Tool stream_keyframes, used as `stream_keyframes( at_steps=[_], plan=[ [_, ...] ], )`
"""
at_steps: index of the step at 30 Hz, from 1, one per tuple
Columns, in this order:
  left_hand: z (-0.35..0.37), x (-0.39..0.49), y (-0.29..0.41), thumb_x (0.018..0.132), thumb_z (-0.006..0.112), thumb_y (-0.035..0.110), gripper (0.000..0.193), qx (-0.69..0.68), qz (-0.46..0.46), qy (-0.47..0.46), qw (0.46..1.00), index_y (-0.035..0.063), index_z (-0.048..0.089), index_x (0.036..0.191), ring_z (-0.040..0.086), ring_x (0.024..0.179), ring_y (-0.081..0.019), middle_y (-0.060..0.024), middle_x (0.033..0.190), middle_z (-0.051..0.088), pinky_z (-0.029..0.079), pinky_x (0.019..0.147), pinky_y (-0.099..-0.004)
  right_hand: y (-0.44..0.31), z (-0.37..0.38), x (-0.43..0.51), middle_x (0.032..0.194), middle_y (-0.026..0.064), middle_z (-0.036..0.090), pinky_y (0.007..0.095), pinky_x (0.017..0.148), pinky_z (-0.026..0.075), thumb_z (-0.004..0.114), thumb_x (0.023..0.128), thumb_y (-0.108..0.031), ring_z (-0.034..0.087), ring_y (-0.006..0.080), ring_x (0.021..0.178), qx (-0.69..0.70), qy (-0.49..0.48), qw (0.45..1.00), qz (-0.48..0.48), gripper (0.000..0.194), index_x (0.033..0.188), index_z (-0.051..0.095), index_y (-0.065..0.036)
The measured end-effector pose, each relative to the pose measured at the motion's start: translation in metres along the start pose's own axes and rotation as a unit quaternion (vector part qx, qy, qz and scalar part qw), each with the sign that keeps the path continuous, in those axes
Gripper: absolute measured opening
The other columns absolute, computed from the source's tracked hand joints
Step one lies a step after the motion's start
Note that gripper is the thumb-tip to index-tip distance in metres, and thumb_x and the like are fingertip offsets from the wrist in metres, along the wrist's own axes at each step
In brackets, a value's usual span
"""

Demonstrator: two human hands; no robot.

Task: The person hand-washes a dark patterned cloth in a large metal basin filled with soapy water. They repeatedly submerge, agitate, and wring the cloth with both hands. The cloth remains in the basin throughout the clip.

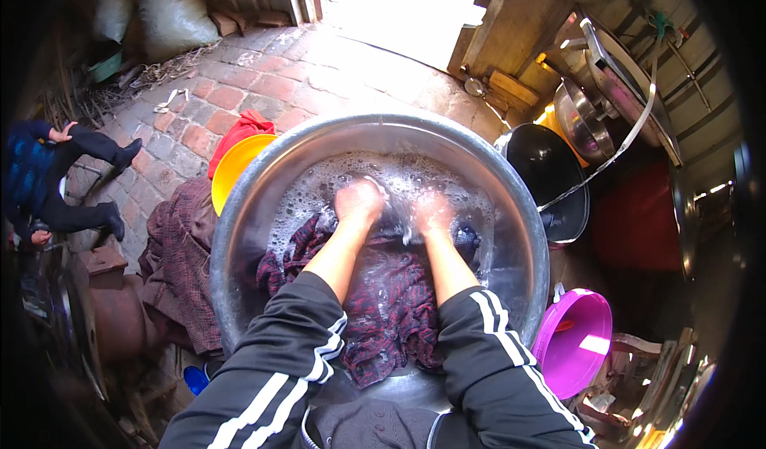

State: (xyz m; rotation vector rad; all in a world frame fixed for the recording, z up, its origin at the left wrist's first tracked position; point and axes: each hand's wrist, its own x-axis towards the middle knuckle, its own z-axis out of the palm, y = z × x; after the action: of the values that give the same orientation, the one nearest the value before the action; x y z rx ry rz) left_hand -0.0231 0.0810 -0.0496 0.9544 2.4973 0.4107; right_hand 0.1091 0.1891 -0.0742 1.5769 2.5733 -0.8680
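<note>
A large round metal basin (230, 251) stands before me, holding foamy water (311, 188). Soaked dark red-and-black patterned cloth (389, 305) lies bunched in it and drapes up the near wall. My left hand (360, 200) is a fist at the cloth's far end, down in the suds. Beside it, a short gap to the right, my right hand (432, 211) is likewise closed on the wet cloth, blurred by motion and splashing. Foam and water hide the fingertips of both. Dark blue cloth (467, 240) shows at the right of the water.
Left of the basin are a yellow basin (236, 164), red cloth (242, 132) and a heap of patterned cloth (185, 257). A black bucket (541, 167) with a hose (634, 132) over it and a magenta bucket (574, 341) stand right. Another person (54, 173) sits at far left.
</note>
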Motion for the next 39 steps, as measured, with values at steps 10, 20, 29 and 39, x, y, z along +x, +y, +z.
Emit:
stream_keyframes(
  at_steps=[10, 20, 29, 39],
  plan=[
    [-0.079, -0.098, -0.04, 0.095, 0.05, 0.047, 0.05, -0.191, 0.231, -0.178, 0.937, 0.009, 0.062, 0.125, 0.053, 0.121, -0.0322, -0.0176, 0.121, 0.062, 0.038, 0.107, -0.0397, 0.032, -0.111, -0.108, 0.126, 0.0217, 0.06, 0.0404, 0.101, 0.045, 0.063, 0.083, -0.035, 0.06, 0.0357, 0.114, 0.109, -0.097, 0.96, -0.241, 0.059, 0.136, 0.051, -0.013],
    [-0.03, -0.118, -0.01, 0.087, 0.056, 0.037, 0.054, 0.155, 0.274, -0.108, 0.943, 0.0132, 0.048, 0.134, 0.042, 0.126, -0.0459, -0.0292, 0.148, 0.032, 0.032, 0.102, -0.0645, 0.01, -0.044, -0.142, 0.15, 0.0287, 0.028, 0.0602, 0.107, 0.028, 0.058, 0.085, -0.049, 0.035, 0.0489, 0.131, -0.183, -0.086, 0.926, -0.32, 0.066, 0.14, 0.045, -0.014],
    [0.003, -0.017, -0.006, 0.091, 0.051, 0.037, 0.039, 0.053, 0.212, 0.057, 0.974, 0.0049, 0.056, 0.114, 0.066, 0.092, -0.0399, -0.0237, 0.101, 0.066, 0.053, 0.08, -0.0496, -0.02, -0.021, -0.033, 0.098, 0.0224, 0.068, 0.0485, 0.079, 0.053, 0.061, 0.084, -0.036, 0.067, 0.0363, 0.093, -0.097, 0.033, 0.978, -0.18, 0.039, 0.112, 0.064, -0.009],
    [-0.013, 0.018, -0.051, 0.09, 0.058, 0.057, 0.059, -0.276, 0.04, -0.001, 0.96, -0.0013, 0.069, 0.092, 0.064, 0.084, -0.0228, -0.0147, 0.089, 0.07, 0.048, 0.077, -0.0362, 0.011, -0.064, -0.013, 0.119, 0.0207, 0.065, 0.0406, 0.098, 0.047, 0.071, 0.074, -0.039, 0.061, 0.0303, 0.114, 0.167, -0.097, 0.977, -0.089, 0.059, 0.121, 0.062, -0.004]
  ],
)
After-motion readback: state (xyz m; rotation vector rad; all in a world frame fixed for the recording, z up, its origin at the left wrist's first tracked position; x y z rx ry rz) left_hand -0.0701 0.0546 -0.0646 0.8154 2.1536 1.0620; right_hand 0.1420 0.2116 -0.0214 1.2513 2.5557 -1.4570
